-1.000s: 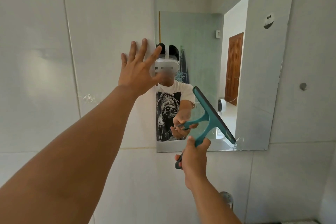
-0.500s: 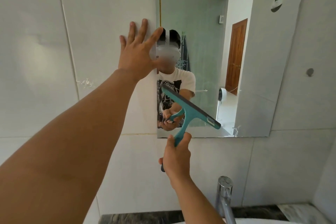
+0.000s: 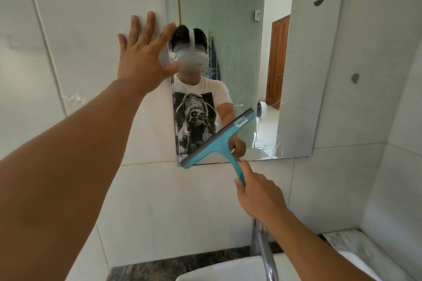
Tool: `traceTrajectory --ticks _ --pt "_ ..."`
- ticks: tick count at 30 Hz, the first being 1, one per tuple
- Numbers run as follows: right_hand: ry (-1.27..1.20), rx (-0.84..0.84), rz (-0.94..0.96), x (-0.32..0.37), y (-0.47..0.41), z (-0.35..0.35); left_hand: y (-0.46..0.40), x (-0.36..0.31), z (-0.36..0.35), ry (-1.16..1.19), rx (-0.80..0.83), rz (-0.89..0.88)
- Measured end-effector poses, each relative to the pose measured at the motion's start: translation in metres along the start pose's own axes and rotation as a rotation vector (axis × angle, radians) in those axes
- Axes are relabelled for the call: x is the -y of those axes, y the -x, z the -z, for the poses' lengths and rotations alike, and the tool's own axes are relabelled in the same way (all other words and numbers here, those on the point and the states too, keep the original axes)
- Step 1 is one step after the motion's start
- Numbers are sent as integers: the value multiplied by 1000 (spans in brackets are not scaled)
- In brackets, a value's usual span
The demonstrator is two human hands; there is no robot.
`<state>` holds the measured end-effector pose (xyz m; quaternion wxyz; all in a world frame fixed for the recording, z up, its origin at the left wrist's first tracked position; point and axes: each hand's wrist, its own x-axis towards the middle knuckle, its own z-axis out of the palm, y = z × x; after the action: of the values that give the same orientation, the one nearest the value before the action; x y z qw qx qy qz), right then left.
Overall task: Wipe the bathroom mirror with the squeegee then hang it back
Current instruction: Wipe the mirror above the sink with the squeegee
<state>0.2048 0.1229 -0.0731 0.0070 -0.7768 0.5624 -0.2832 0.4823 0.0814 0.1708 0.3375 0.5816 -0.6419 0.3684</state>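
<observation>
Squeegee stroke reaches the mirror's bottom left corner.

The left hand [image 3: 142, 57] stays spread flat, fingers apart, on the wall tile [image 3: 91, 18] at the mirror's [image 3: 296, 75] left edge. The teal squeegee [image 3: 219, 139] has swung from a steep right-leaning tilt a second ago to a blade slanting up to the right, its low end now at the mirror's bottom edge. The right hand [image 3: 258, 194] is clamped around its handle, above the tap [image 3: 265, 251]. This pass looks nearly finished; hanging up remains.

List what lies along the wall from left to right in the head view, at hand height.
clear hook → left hand → squeegee → mirror → round wall stud
</observation>
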Motion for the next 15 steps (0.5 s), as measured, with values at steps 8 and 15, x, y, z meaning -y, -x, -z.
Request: traceTrajectory --ticks 8,15 --pt "302 -12 141 -55 -21 34 1 -1 -1 11 2 -4" --pt "473 -63 241 -100 -40 64 1 -1 -2 -4 -9 -8"
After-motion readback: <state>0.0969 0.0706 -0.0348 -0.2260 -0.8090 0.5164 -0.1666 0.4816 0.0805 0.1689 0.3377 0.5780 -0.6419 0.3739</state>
